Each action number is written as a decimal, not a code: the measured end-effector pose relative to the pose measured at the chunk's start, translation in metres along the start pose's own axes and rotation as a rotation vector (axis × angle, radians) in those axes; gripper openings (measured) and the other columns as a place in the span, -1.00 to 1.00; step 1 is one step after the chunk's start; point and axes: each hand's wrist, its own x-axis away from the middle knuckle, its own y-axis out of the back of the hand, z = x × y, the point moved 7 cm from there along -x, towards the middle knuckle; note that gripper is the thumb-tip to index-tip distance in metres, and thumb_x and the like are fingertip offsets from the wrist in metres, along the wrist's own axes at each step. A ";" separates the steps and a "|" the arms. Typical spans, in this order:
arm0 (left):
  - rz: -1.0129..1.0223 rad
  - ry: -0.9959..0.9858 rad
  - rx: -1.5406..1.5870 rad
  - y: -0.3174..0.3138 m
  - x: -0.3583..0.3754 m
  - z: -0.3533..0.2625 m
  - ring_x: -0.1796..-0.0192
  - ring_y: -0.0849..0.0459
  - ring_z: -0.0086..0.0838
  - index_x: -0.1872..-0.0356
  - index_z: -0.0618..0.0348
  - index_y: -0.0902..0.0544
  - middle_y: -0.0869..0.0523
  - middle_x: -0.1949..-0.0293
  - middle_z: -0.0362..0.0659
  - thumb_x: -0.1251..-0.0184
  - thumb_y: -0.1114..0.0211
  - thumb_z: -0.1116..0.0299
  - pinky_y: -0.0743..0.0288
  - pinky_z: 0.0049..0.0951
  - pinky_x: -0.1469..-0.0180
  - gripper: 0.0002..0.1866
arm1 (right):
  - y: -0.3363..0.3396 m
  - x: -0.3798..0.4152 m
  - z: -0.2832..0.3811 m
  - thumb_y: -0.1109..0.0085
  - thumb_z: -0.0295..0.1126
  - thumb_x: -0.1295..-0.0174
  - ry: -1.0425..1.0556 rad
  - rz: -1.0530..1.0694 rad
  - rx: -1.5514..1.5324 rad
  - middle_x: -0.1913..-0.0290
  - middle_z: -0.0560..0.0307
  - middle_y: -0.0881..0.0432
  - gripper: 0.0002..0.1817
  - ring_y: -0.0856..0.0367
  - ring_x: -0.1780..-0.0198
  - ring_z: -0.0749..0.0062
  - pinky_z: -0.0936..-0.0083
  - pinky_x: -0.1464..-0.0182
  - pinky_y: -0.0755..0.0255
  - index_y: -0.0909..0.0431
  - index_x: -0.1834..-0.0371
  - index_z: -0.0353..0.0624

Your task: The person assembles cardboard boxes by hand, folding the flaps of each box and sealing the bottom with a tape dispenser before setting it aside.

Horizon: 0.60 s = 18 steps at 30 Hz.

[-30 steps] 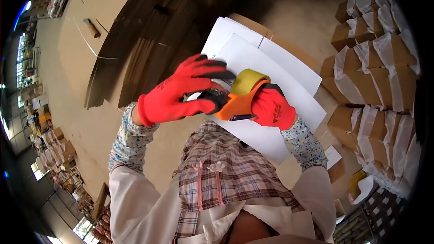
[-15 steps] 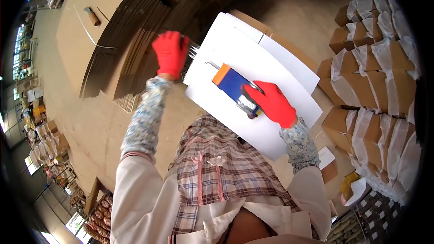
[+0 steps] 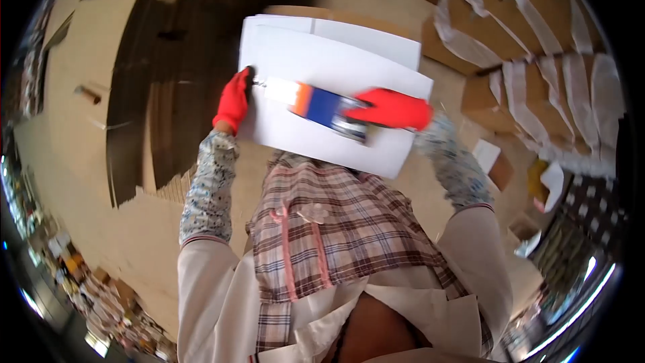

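flat cardboard stacks (image 3: 131,101) and taped cartons (image 3: 484,104) flank the floor; between them, white sheets (image 3: 349,60) look to be at a taping step.
the right hand (image 3: 393,109), blurred, is closed around a blue-and-orange tape dispenser (image 3: 322,106) over the middle of the white sheets, though whether it touches them cannot be told. the left hand (image 3: 234,104) is at their left edge; i cannot tell if it grips anything. the next move seems to call for a steady edge and an even pull of the dispenser.
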 end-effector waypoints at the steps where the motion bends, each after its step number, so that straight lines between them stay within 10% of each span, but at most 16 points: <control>1: -0.004 0.001 -0.114 0.001 -0.002 0.002 -0.21 -0.48 -0.08 -0.17 0.21 -0.49 -0.56 -0.11 0.10 -0.49 0.11 0.34 -0.31 -0.33 -0.25 -0.64 | 0.016 0.041 -0.024 -0.07 0.07 -0.27 -0.016 -0.011 0.203 0.34 0.14 -0.66 -0.49 -0.56 0.35 0.52 0.52 0.21 -0.45 -0.61 0.11 -0.22; 4: -0.013 0.026 -0.204 -0.003 -0.009 0.014 -0.24 -0.46 -0.12 -0.18 0.22 -0.47 -0.54 -0.14 0.08 -0.49 0.12 0.37 -0.29 -0.35 -0.26 -0.64 | 0.071 0.204 -0.119 -0.14 0.04 -0.24 -0.533 -0.236 0.202 0.40 0.12 -0.69 -0.53 -0.59 0.40 0.54 0.52 0.26 -0.44 -0.68 0.32 -0.22; 7: 0.040 0.045 -0.202 -0.009 -0.006 -0.011 -0.25 -0.45 -0.14 -0.21 0.23 -0.44 -0.53 -0.16 0.07 -0.49 0.14 0.39 -0.28 -0.36 -0.28 -0.63 | 0.064 0.221 -0.152 -0.10 -0.03 -0.27 -0.559 -0.324 0.177 0.34 0.05 -0.66 -0.62 -0.58 0.34 0.40 0.45 0.24 -0.42 -0.66 0.20 -0.12; 9: 0.027 0.084 -0.168 -0.009 -0.008 0.001 -0.27 -0.43 -0.15 -0.22 0.27 -0.41 -0.52 -0.17 0.08 -0.48 0.15 0.42 -0.25 -0.37 -0.30 -0.62 | 0.048 0.159 -0.148 0.01 -0.20 -0.32 -0.343 -0.461 0.524 0.20 -0.07 -0.53 -0.68 -0.49 0.11 0.10 0.36 0.05 -0.40 -0.52 -0.11 0.12; 11: 0.025 0.058 -0.179 -0.008 -0.008 0.001 -0.27 -0.42 -0.14 -0.23 0.29 -0.41 -0.51 -0.18 0.08 -0.48 0.16 0.42 -0.24 -0.37 -0.31 -0.62 | 0.053 0.151 -0.156 0.00 -0.19 -0.29 0.168 -0.722 0.842 0.27 -0.03 -0.56 -0.75 -0.54 0.17 0.13 0.32 0.08 -0.44 -0.58 0.08 0.01; 15: 0.094 -0.099 -0.289 -0.005 -0.016 0.046 -0.29 -0.41 -0.18 -0.25 0.31 -0.38 -0.49 -0.21 0.08 -0.49 0.18 0.40 -0.21 -0.38 -0.33 -0.60 | 0.044 0.162 -0.209 -0.11 -0.22 -0.13 -0.541 -0.711 0.651 0.34 -0.07 -0.59 -0.70 -0.62 0.34 0.02 0.21 0.28 -0.48 -0.54 0.11 -0.08; 18: 0.007 0.104 0.134 -0.006 -0.022 0.054 -0.32 -0.37 -0.25 -0.27 0.35 -0.36 -0.46 -0.24 0.05 -0.51 0.18 0.37 -0.16 -0.40 -0.36 -0.59 | 0.036 0.150 -0.212 -0.01 -0.24 -0.23 -0.274 -1.190 0.700 0.28 -0.12 -0.60 -0.73 -0.61 0.29 0.00 0.21 0.30 -0.47 -0.50 0.10 -0.14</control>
